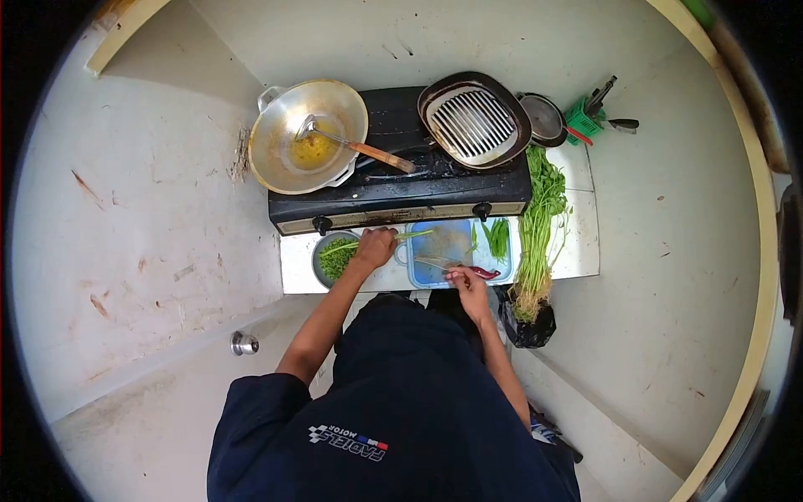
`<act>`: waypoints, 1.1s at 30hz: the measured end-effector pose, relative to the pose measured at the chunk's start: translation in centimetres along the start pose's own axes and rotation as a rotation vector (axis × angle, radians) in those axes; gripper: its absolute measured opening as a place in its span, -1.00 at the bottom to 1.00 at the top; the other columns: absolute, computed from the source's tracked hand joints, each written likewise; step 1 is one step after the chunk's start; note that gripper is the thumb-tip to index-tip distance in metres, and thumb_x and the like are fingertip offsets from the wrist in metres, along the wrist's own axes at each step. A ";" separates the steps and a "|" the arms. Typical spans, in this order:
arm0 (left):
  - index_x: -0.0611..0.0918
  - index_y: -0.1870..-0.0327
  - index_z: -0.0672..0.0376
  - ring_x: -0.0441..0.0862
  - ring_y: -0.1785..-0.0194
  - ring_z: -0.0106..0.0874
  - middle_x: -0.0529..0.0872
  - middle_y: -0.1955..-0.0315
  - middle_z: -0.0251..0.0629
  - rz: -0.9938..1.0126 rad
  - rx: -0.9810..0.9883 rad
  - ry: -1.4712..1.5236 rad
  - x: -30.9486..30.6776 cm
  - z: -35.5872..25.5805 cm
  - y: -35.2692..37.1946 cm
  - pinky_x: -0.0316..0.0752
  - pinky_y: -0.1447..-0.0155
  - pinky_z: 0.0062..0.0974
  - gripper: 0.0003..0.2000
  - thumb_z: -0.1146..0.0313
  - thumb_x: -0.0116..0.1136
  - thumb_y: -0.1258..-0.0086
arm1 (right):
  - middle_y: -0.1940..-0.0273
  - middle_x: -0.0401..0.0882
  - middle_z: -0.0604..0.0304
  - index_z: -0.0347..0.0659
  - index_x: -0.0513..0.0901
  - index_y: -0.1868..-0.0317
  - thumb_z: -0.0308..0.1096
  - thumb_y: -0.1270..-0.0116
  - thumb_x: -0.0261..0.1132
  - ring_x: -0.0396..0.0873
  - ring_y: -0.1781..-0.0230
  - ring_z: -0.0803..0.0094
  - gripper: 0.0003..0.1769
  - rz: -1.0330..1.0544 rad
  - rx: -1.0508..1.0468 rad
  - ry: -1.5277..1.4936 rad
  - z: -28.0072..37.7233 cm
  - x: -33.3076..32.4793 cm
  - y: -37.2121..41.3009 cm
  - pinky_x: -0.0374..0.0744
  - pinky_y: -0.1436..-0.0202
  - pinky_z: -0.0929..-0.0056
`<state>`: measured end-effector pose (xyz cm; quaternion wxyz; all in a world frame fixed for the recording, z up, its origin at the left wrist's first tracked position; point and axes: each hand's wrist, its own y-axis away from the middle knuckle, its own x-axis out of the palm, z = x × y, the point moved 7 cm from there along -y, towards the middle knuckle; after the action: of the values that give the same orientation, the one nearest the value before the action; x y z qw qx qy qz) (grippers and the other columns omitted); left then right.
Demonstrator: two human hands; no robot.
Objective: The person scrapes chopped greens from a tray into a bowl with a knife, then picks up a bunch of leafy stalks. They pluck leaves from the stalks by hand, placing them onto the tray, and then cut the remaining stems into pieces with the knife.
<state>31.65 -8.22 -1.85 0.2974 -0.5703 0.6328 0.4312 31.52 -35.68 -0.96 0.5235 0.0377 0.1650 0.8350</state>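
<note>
- The left hand (374, 248) had its grip closed around a few green stalks (416, 235), which stuck out sideways towards the person's right.
- The right hand (465, 280) had its grip clamped on the red handle of a knife (443, 263), with the blade pointing towards the left hand.
- Stalks and blade both lay over a blue cutting board (456, 243) on the small white table (585, 243). A few cut green lengths (498, 238) rested on the board's right side.
- Just left of the left hand stood a bowl (320, 251) with chopped greens (336, 259) in it.
- Right of the board lay a long bundle of leafy greens (539, 209), its root end over a black bag (527, 330) at the table's edge.
- Behind the board stood a gas stove (401, 197). It carried a wok (276, 159) with a wooden-handled spatula (368, 151) resting inside, and a ridged grill pan (474, 121).
- Past the grill pan sat a round lid (544, 119) and a green basket (581, 124) of utensils.
</note>
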 end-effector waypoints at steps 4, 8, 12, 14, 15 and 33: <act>0.75 0.01 0.18 0.68 -0.02 0.03 0.75 0.09 0.04 0.042 -0.031 0.146 -0.2 -1.0 -0.2 0.54 -0.17 -0.10 -0.76 0.36 0.27 -0.34 | 0.06 0.72 0.14 -0.29 0.62 -0.17 -0.35 -0.61 0.14 0.66 0.09 0.46 -0.73 0.086 0.059 -0.055 -1.4 -1.0 -2.5 0.62 -0.05 0.48; 0.76 0.02 0.23 0.68 -0.01 0.05 0.75 0.12 0.05 -0.015 0.070 0.325 -3.7 -4.5 -0.1 0.56 -0.13 -0.13 -0.76 0.41 0.26 -0.34 | 0.10 0.72 0.18 -0.28 0.59 -0.23 -0.27 -0.58 0.22 0.68 0.06 0.44 -0.66 0.023 0.127 -0.191 0.8 -2.2 -5.0 0.63 0.00 0.46; 0.76 0.01 0.24 0.71 0.07 0.01 0.76 0.17 0.02 -0.056 0.107 0.373 -6.9 -8.2 0.2 0.58 -0.04 -0.18 -0.76 0.45 0.27 -0.34 | 0.06 0.73 0.16 -0.24 0.57 -0.28 -0.27 -0.52 0.30 0.70 0.06 0.45 -0.60 0.095 0.060 -0.253 4.4 -2.9 -7.1 0.65 0.03 0.48; 0.76 0.00 0.24 0.71 0.08 -0.01 0.76 0.18 0.01 -0.089 0.110 0.363 -7.8 -9.2 0.1 0.58 -0.02 -0.20 -0.77 0.46 0.28 -0.34 | 0.10 0.75 0.13 -0.30 0.62 -0.20 -0.32 -0.50 0.32 0.72 0.10 0.44 -0.65 0.120 0.011 -0.282 5.9 -3.3 -7.7 0.64 0.02 0.50; 0.76 0.00 0.24 0.71 0.08 -0.01 0.76 0.19 0.01 -0.098 0.109 0.366 -8.1 -9.7 0.1 0.58 -0.02 -0.20 -0.77 0.46 0.28 -0.34 | 0.12 0.75 0.12 -0.32 0.63 -0.18 -0.33 -0.50 0.32 0.73 0.11 0.44 -0.67 0.129 -0.011 -0.293 6.3 -3.4 -7.9 0.64 0.01 0.50; 0.75 -0.04 0.26 0.72 0.18 -0.15 0.75 0.22 -0.01 -0.110 0.012 0.483 -8.0 -13.0 0.4 0.55 0.04 -0.29 -0.77 0.37 0.24 -0.47 | 0.13 0.72 0.08 -0.42 0.64 -0.21 -0.32 -0.55 0.27 0.75 0.09 0.36 -0.63 0.138 -0.110 -0.289 10.2 -7.1 -8.0 0.69 -0.03 0.48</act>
<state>34.19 -15.99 11.04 0.1638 -0.6888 0.6558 0.2619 44.00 -36.41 6.87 0.4845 0.1398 0.0392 0.8627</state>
